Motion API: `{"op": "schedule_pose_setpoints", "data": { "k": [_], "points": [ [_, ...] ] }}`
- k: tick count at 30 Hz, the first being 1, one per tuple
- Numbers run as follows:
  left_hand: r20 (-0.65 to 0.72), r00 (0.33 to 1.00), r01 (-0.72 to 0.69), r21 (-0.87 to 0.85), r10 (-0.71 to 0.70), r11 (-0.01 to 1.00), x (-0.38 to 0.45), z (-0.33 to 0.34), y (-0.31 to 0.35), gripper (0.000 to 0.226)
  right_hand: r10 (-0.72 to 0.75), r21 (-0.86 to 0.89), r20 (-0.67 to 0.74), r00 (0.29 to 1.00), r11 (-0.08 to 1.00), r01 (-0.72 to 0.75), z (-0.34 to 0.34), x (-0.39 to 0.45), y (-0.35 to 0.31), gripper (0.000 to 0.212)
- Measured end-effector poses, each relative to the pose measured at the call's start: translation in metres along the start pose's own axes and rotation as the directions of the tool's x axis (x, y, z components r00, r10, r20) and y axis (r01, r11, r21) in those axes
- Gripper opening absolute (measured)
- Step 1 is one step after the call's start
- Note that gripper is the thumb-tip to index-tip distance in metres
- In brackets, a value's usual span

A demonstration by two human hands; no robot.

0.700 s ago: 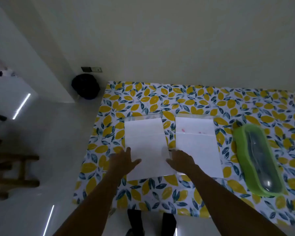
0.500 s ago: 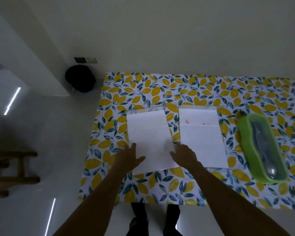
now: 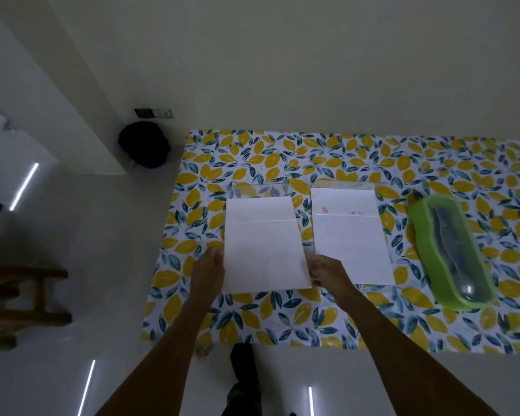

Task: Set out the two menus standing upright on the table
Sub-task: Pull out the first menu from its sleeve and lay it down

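Matt white paper menus [image 3: 264, 253] in clear plastic, glossy lemon-print tablecloth [image 3: 282, 319], translucent green plastic box [image 3: 421, 235]

Two menus [image 3: 264, 253] [image 3: 350, 238], one green container [image 3: 451, 253]

Table [image 3: 373, 151]: stands against the wall, floor to its left. On it, side by side: left menu [image 3: 261, 250], right menu [image 3: 350, 235], a narrow gap between them. Container [image 3: 451, 250]: on the table, right of the right menu, apart from it. Left hand [image 3: 209, 270]: at the left menu's left edge. Right hand [image 3: 327, 271]: at that menu's right edge, over the gap. Bag [image 3: 144, 144]: on the floor, beyond the table's far left corner.
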State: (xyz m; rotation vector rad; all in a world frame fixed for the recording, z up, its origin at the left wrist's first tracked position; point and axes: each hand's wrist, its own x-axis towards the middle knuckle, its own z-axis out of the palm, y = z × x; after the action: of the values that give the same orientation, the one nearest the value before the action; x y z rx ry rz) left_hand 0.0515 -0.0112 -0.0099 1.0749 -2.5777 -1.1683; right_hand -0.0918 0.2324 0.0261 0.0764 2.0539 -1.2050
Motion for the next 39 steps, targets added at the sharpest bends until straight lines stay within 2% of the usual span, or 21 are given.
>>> {"op": "schedule_pose_setpoints", "data": {
  "k": [1,4,5,7,8,10,12,17,19,21,24,27,30,33,39],
  "points": [
    [-0.027,1.000,-0.015,-0.025,0.015,1.000,-0.004,-0.005,0.000,0.072,-0.020,0.102,0.016,1.000,0.995,0.018,-0.006,-0.009,0.001,0.039],
    [-0.089,0.994,-0.072,-0.035,0.069,0.997,-0.024,-0.019,0.014,0.069,-0.102,0.167,0.076,0.992,0.982,0.089,-0.019,-0.030,0.008,0.046],
    [-0.092,0.993,-0.073,-0.049,0.069,0.996,-0.033,-0.023,0.024,0.059,-0.134,0.169,0.078,0.988,0.978,0.119,-0.022,-0.036,0.011,0.046],
    [-0.115,0.993,-0.027,-0.080,0.018,0.996,-0.052,-0.030,0.039,0.020,-0.197,0.155,0.039,0.980,0.970,0.189,-0.031,-0.047,0.017,0.043],
    [-0.127,0.992,-0.008,-0.119,-0.007,0.993,-0.062,-0.034,0.044,0.009,-0.230,0.151,0.020,0.973,0.963,0.225,-0.035,-0.052,0.020,0.040],
    [-0.165,0.986,-0.057,-0.152,0.032,0.987,-0.082,-0.036,0.047,0.013,-0.296,0.129,-0.011,0.955,0.947,0.295,-0.044,-0.062,0.025,0.033],
    [-0.213,0.973,-0.116,-0.102,0.092,0.988,-0.099,-0.034,0.045,0.015,-0.368,0.079,-0.020,0.930,0.926,0.368,-0.051,-0.070,0.030,0.030],
    [-0.215,0.974,-0.093,-0.077,0.075,0.993,-0.113,-0.036,0.056,0.027,-0.514,-0.177,0.019,0.858,0.843,0.509,-0.065,-0.075,0.020,0.025],
    [-0.192,0.981,-0.047,-0.158,0.016,0.986,-0.108,-0.045,0.067,0.022,-0.557,-0.259,0.019,0.831,0.800,0.542,-0.068,-0.071,0.006,0.024],
    [-0.194,0.980,-0.080,-0.132,0.053,0.988,-0.096,-0.054,0.078,0.007,-0.602,-0.313,0.003,0.799,0.758,0.572,-0.070,-0.065,-0.011,0.018],
    [-0.249,0.963,-0.132,-0.100,0.104,0.986,-0.070,-0.064,0.091,0.016,-0.658,-0.378,-0.017,0.753,0.701,0.604,-0.071,-0.050,-0.041,0.010],
    [-0.254,0.964,-0.090,-0.035,0.078,0.995,-0.038,-0.073,0.102,0.024,-0.712,-0.506,-0.017,0.702,0.611,0.608,-0.071,-0.027,-0.068,0.018],
    [-0.239,0.963,-0.107,0.074,0.122,0.992,-0.009,-0.079,0.111,0.028,-0.751,-0.601,0.004,0.660,0.526,0.602,-0.068,-0.003,-0.092,0.029],
    [-0.259,0.963,-0.064,0.045,0.073,0.997,0.022,-0.079,0.116,0.027,-0.745,-0.609,0.009,0.667,0.525,0.595,-0.064,0.016,-0.108,0.028],
    [-0.283,0.948,-0.145,0.024,0.146,0.989,0.063,-0.069,0.110,0.022,-0.690,-0.595,-0.054,0.722,0.603,0.531,-0.052,0.049,-0.117,0.022]
  ]
}}
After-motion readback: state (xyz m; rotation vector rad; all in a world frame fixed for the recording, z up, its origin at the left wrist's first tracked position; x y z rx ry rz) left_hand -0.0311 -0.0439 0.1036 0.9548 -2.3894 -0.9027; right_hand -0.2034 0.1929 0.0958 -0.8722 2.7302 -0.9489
